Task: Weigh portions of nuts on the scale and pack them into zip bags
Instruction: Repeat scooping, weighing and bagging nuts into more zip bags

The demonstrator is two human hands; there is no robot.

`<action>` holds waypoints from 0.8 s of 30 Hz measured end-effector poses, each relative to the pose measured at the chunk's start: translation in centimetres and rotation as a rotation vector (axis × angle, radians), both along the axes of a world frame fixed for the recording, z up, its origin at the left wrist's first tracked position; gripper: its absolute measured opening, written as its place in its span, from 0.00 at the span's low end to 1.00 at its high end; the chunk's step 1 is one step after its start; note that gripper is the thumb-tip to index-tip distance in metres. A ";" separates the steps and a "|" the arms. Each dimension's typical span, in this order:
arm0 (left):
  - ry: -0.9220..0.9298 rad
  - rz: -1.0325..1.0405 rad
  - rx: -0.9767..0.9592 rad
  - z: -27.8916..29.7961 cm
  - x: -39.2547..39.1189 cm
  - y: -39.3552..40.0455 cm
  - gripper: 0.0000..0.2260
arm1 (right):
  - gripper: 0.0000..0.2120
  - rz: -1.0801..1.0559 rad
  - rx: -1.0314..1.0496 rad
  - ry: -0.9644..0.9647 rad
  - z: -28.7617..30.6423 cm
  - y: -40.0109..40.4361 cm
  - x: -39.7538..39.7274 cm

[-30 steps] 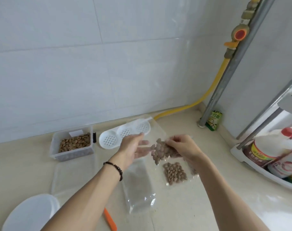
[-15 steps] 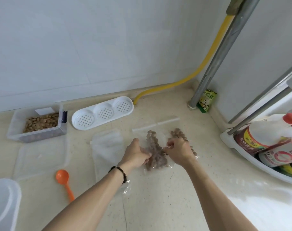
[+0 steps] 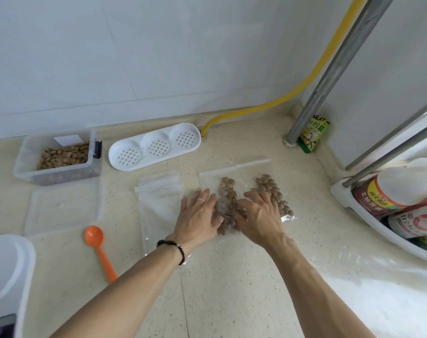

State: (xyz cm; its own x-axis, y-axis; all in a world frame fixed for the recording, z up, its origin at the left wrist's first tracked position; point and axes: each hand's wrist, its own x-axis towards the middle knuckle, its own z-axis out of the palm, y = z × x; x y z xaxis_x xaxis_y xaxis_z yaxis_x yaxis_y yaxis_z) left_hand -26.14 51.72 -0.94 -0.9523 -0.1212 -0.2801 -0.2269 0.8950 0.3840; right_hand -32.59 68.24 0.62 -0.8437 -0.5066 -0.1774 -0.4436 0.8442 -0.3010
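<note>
Two clear zip bags holding brown nuts lie on the beige counter: one [image 3: 228, 198] between my hands, another [image 3: 272, 191] partly under my right hand. My left hand [image 3: 199, 215] lies flat with straight fingers on the left side of the middle bag. My right hand [image 3: 258, 215] presses flat, fingers spread, across both bags. An empty zip bag [image 3: 158, 203] lies to the left. A clear tub of nuts [image 3: 61, 157] stands at the back left, and an orange scoop [image 3: 97, 247] lies near my left forearm.
A white perforated three-well tray [image 3: 156, 145] sits by the wall. A clear lid [image 3: 61, 206] lies in front of the tub, a white container [image 3: 7, 272] at the left edge. A rack with bottles [image 3: 397, 201], metal pipes and a yellow hose fill the right.
The filled bag came down from mid-air onto the counter beside the other one. My hands went from pinching its top to lying flat on the bags.
</note>
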 end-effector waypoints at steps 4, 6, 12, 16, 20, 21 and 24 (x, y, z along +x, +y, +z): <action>0.078 0.025 -0.125 1.0 2.1 -2.2 0.29 | 0.17 0.041 -0.051 -0.015 0.8 -2.7 0.7; 0.086 0.075 -0.175 1.5 3.9 -4.1 0.29 | 0.19 0.070 -0.110 -0.063 1.0 -5.0 1.1; -0.008 0.322 -0.219 1.0 8.4 -8.6 0.34 | 0.27 0.040 -0.187 -0.202 0.3 -11.4 3.5; -0.035 0.345 -0.223 0.0 9.0 -9.5 0.37 | 0.27 -0.053 -0.152 -0.263 -0.9 -13.4 4.1; -0.017 0.327 -0.181 -0.1 8.9 -9.7 0.36 | 0.21 -0.138 -0.204 -0.296 -1.9 -13.9 4.1; -0.011 0.321 -0.174 -0.2 8.8 -9.7 0.35 | 0.21 -0.166 -0.228 -0.306 -2.0 -13.9 4.0; 0.004 0.311 -0.147 -0.1 8.7 -9.9 0.34 | 0.17 -0.225 -0.275 -0.303 -2.4 -13.8 3.7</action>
State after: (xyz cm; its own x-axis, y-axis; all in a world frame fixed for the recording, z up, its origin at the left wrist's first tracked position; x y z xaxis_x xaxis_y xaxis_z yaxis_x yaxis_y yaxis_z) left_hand -17.47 41.78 -1.00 -0.8647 -0.4443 -0.2344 -0.4959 0.8292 0.2577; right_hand -28.85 54.43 -1.75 -0.8688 -0.3799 -0.3177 -0.1164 0.7802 -0.6146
